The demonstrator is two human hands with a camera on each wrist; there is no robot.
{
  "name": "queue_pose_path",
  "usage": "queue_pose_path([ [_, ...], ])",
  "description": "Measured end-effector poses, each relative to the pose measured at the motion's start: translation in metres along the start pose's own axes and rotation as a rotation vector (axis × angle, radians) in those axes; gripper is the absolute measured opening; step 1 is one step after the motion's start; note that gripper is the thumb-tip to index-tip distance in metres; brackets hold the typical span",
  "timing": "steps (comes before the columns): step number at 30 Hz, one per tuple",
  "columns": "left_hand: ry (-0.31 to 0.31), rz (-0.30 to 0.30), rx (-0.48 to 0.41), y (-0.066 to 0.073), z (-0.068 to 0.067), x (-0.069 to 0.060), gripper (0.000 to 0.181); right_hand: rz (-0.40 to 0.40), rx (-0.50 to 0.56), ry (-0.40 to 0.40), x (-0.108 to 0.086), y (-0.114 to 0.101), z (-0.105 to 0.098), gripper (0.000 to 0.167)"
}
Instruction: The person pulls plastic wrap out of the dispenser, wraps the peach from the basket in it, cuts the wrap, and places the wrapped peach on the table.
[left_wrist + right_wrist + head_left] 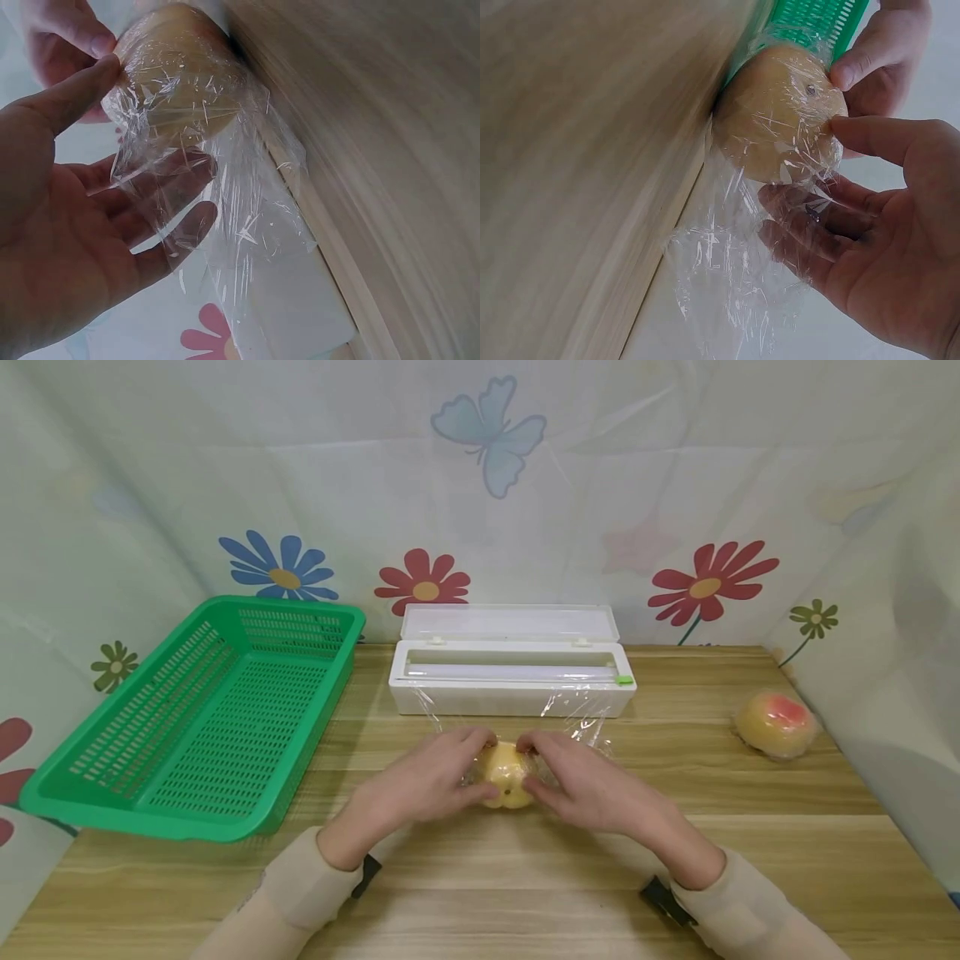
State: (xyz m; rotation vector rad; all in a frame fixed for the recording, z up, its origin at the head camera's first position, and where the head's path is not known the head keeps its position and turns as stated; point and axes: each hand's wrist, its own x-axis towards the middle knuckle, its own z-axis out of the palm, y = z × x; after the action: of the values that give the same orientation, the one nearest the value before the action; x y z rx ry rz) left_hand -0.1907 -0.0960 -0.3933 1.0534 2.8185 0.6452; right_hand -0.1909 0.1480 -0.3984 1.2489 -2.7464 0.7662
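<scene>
A yellow fruit (507,775) rests on the table with clear cling film (247,202) over it. From its left side my left hand (442,777) holds it, the thumb against the wrapped surface and the bent fingers behind the film. My right hand (581,777) holds the opposite side in the same way, its thumb (870,136) touching the film. The film runs back from the fruit to a white cling film dispenser (510,697), whose lid (510,622) stands up. Its roll (510,672) shows inside. The fruit's exact kind is unclear.
A green perforated basket (300,781) stands at the left. Another fruit (776,724), yellow with a red patch and wrapped in film, sits near the table's right edge. A small green slider (624,680) is on the dispenser's right end. Behind hangs a flowered curtain (337,485).
</scene>
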Motion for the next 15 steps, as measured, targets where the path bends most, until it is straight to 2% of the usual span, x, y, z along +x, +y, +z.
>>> queue_pose_path([
  [5,-0.009,0.007,0.012,-0.0024,-0.0017,0.0025,0.053,-0.002,-0.008,-0.001,0.001,0.0015,0.0009,0.037],
  [15,-0.04,-0.012,0.044,-0.0064,-0.0054,0.0072,0.051,-0.013,-0.061,0.041,0.0022,0.003,0.0015,0.062],
])
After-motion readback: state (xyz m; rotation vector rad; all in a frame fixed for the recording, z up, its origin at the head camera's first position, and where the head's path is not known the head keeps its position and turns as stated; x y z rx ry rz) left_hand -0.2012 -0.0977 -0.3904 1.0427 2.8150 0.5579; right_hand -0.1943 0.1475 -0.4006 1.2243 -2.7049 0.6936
